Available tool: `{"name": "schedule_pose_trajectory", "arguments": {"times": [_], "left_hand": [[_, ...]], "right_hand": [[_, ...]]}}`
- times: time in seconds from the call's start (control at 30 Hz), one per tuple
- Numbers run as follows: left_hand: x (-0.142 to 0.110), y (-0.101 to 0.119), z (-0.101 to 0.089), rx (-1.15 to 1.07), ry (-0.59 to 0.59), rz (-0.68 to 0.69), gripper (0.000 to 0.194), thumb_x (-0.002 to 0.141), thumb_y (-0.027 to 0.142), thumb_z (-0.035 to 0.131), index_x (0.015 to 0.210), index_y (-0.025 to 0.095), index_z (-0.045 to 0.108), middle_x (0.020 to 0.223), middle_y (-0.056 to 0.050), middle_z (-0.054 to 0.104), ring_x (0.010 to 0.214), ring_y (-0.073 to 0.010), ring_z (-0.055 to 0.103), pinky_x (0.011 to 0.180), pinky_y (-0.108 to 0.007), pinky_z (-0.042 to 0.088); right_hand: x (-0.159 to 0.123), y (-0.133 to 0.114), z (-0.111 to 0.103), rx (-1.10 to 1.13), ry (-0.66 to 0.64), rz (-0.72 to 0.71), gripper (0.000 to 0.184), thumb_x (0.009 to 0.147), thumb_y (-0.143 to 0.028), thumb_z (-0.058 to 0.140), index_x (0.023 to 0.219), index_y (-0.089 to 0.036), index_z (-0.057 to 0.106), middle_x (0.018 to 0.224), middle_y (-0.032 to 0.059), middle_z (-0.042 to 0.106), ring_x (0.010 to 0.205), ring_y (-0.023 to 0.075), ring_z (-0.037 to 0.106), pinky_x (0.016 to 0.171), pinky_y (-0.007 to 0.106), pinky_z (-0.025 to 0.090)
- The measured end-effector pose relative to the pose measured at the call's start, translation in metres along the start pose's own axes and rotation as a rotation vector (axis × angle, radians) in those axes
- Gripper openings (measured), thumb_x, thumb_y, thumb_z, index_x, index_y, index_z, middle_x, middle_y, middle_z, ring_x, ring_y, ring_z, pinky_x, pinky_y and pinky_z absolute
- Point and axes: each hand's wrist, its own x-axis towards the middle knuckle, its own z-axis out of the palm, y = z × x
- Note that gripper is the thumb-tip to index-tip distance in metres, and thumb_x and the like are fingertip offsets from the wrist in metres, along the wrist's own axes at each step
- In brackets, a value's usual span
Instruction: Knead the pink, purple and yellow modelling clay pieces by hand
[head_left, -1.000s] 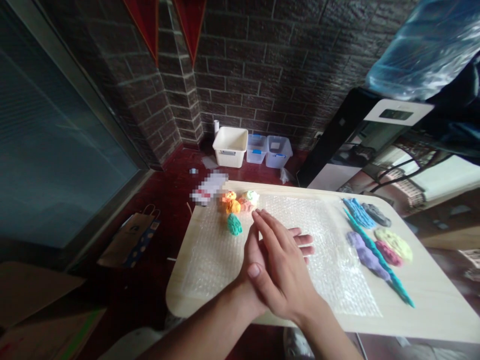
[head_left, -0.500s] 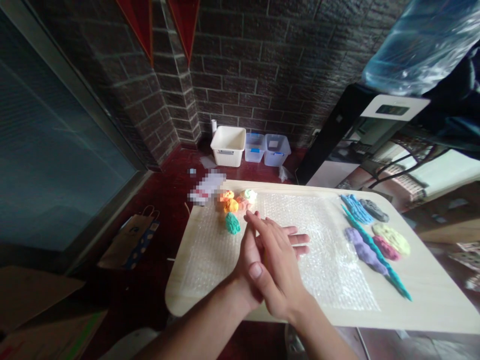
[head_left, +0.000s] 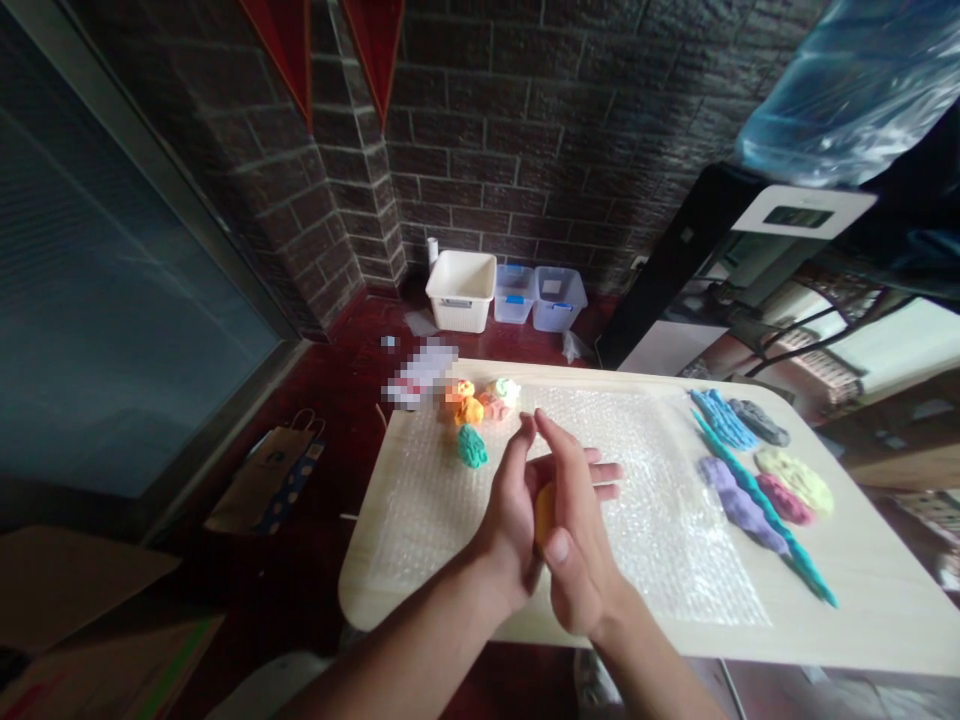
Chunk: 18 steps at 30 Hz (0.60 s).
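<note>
Between my two palms sits a lump of orange-yellow modelling clay [head_left: 545, 512], mostly covered by the hands. My left hand [head_left: 508, 515] cups it from the left, palm turned up and its fingertips showing beyond the other hand. From the right, my right hand [head_left: 577, 530] presses against it, fingers straight and thumb on the near side. Both are above a bubble-wrap sheet [head_left: 652, 540]. Left of them lies a green clay lump [head_left: 472, 447], with orange clay lumps [head_left: 469, 410] and a pale clay lump [head_left: 504, 391] behind it.
On the right of the wooden table [head_left: 877, 600] lie a long teal clay roll [head_left: 765, 500] and purple clay [head_left: 739, 505], plus blue, grey, pink and pale yellow pieces. A white bin [head_left: 461, 300] and clear boxes stand on the floor beyond. A water dispenser [head_left: 675, 270] is at right.
My palms have parted slightly and turned, so the orange-yellow clay between them now shows. The whole view has shifted a little; the table's clay pieces lie as before.
</note>
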Motion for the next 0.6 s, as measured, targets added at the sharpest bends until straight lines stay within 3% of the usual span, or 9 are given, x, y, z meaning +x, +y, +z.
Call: {"name": "schedule_pose_trajectory", "arguments": {"times": [0.07,0.17,0.27,0.33,0.43,0.5,0.6], "left_hand": [[-0.002,0.008,0.005,0.022,0.053,0.001,0.076,0.095,0.074,0.046,0.117,0.007,0.075,0.114,-0.021,0.078,0.126,-0.041,0.067,0.11,-0.05,0.049],[-0.007,0.019,0.007,0.129,0.099,0.243,0.078,0.098,0.074,0.038,0.121,0.009,0.075,0.123,-0.02,0.076,0.132,-0.0392,0.063,0.117,-0.051,0.043],[-0.014,0.018,0.002,0.418,0.078,0.575,0.077,0.102,0.073,0.029,0.141,0.02,0.068,0.148,-0.013,0.066,0.15,-0.0351,0.047,0.129,-0.051,0.025],[-0.018,0.011,-0.004,0.681,-0.007,0.738,0.076,0.1,0.077,0.036,0.154,0.028,0.057,0.164,-0.007,0.051,0.158,-0.0349,0.034,0.133,-0.051,0.015],[-0.023,0.002,-0.01,1.038,-0.144,0.867,0.083,0.095,0.077,0.048,0.163,0.03,0.044,0.173,-0.005,0.035,0.162,-0.0383,0.023,0.135,-0.05,0.002],[-0.022,0.0,-0.011,1.047,-0.11,0.905,0.085,0.095,0.077,0.049,0.165,0.029,0.04,0.176,-0.005,0.029,0.163,-0.0391,0.022,0.135,-0.051,0.003],[-0.015,0.004,-0.006,0.674,0.091,0.824,0.082,0.096,0.075,0.049,0.161,0.026,0.046,0.174,-0.008,0.033,0.162,-0.0359,0.024,0.133,-0.049,0.014]], "right_hand": [[0.0,0.002,-0.003,0.026,0.109,0.009,0.075,0.105,-0.068,0.031,0.166,-0.025,0.032,0.166,0.0139,0.038,0.154,0.0398,0.037,0.125,0.067,0.029],[0.002,0.001,-0.001,0.124,0.299,0.163,0.064,0.104,-0.059,0.047,0.16,-0.028,0.042,0.166,0.0116,0.041,0.156,0.0373,0.034,0.127,0.067,0.024],[0.005,-0.006,0.011,0.54,0.384,0.45,0.054,0.105,-0.056,0.047,0.151,-0.028,0.054,0.163,0.01,0.049,0.154,0.0349,0.041,0.124,0.065,0.034],[0.007,-0.012,0.02,0.815,0.322,0.621,0.055,0.105,-0.061,0.042,0.143,-0.027,0.062,0.15,0.0112,0.064,0.145,0.0356,0.054,0.116,0.063,0.046],[0.009,-0.016,0.028,0.983,0.286,0.734,0.059,0.105,-0.062,0.038,0.134,-0.023,0.071,0.121,0.0114,0.079,0.128,0.0355,0.069,0.109,0.06,0.054],[0.01,-0.013,0.025,0.964,0.319,0.743,0.056,0.105,-0.058,0.04,0.127,-0.02,0.074,0.113,0.0122,0.081,0.12,0.0352,0.073,0.107,0.058,0.056],[0.008,-0.003,0.011,0.76,0.371,0.577,0.044,0.107,-0.048,0.044,0.129,-0.021,0.07,0.126,0.0129,0.078,0.123,0.0336,0.072,0.109,0.057,0.054]]}}
